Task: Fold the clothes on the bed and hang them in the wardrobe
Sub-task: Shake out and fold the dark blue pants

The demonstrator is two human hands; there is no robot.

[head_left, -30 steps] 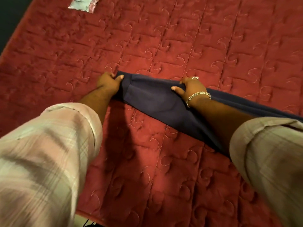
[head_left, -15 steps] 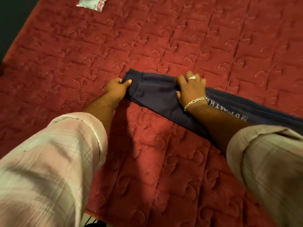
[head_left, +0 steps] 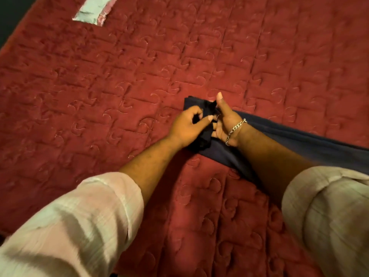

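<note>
A long navy garment [head_left: 311, 144] lies folded into a narrow strip on the red quilted bed [head_left: 139, 76], running from the middle out to the right edge of view. Its left end is bunched up between my two hands. My left hand [head_left: 187, 126] pinches the gathered dark cloth from the left. My right hand [head_left: 225, 120], with a chain bracelet at the wrist, grips the same end from the right with its thumb raised. My right forearm covers part of the strip.
A pale, shiny flat packet [head_left: 93, 10] lies on the bed at the far upper left. The bed's left edge [head_left: 14, 37] runs diagonally there, with dark floor beyond it. The near edge of the bed sits at the bottom left.
My hands were apart, holding the garment's end flat. They have come together and gathered that end into a bunch. The view has also shifted to the left.
</note>
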